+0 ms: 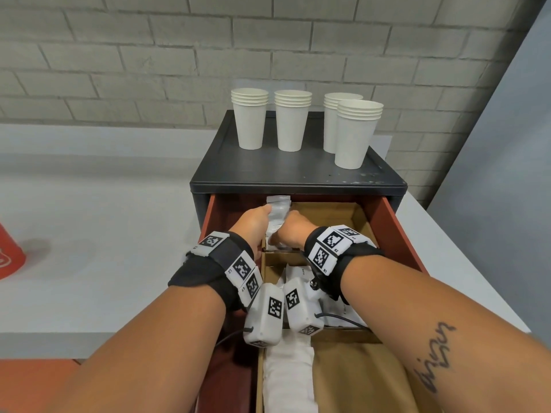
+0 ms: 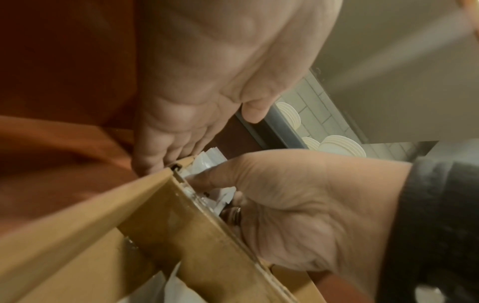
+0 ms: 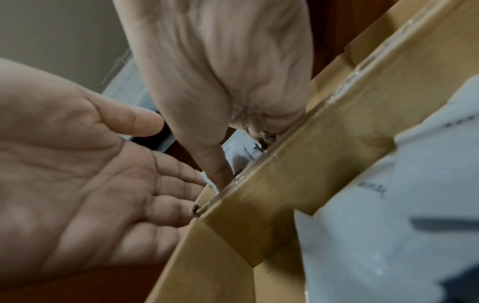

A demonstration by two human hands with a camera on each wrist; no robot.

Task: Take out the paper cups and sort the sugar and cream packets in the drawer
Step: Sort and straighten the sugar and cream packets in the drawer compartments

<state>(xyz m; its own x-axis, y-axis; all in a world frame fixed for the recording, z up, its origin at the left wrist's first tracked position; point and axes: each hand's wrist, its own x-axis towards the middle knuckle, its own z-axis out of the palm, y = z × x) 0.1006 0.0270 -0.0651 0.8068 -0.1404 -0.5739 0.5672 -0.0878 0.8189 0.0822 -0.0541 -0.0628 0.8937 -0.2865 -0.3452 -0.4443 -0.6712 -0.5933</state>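
Several stacks of white paper cups (image 1: 250,120) stand on top of the black cabinet (image 1: 298,174). Its red drawer (image 1: 393,234) is pulled out, split by cardboard dividers (image 2: 160,205). White packets (image 1: 278,207) fill the rear-left compartment. My left hand (image 1: 253,222) lies flat against their left side, fingers straight, palm showing in the right wrist view (image 3: 103,184). My right hand (image 1: 290,231) is curled into the same pile; its thumb and ringed fingers pinch packets (image 2: 223,196). The fingertips are hidden behind the divider (image 3: 298,164).
More white packets lie in the middle (image 1: 298,272) and front-left (image 1: 290,377) compartments. The rear-right cardboard compartment (image 1: 328,210) shows only its bare floor. A white counter (image 1: 104,234) surrounds the cabinet, with a red object (image 1: 9,257) at its left edge and a brick wall behind.
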